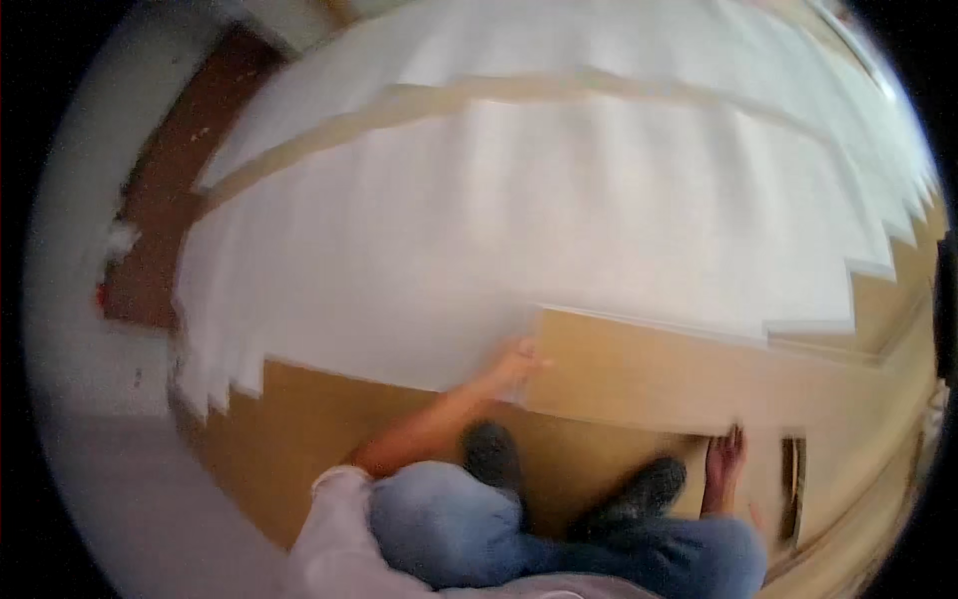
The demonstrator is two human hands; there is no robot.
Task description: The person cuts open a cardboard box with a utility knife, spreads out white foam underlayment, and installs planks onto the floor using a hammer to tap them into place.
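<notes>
A long tan wooden plank [639, 369] lies slantwise in front of my knees, its left end near the middle of the view and its right part running toward the right rim. My left hand [516, 361] is closed at the plank's left end, fingers against its short edge. At the near long edge, my right hand [726, 461] grips from below, its fingertips dark against the board. Motion blur softens both hands. Beyond the plank spreads a broad white surface [399, 250] with stepped edges on the left and right.
Brown board flooring [329, 429] lies under my dark shoes [639, 489]. A tan strip [479, 92] crosses the white surface farther off. To the left is a dark reddish-brown strip [180, 190] along a grey area. A narrow dark slot [792, 484] shows right of my right hand.
</notes>
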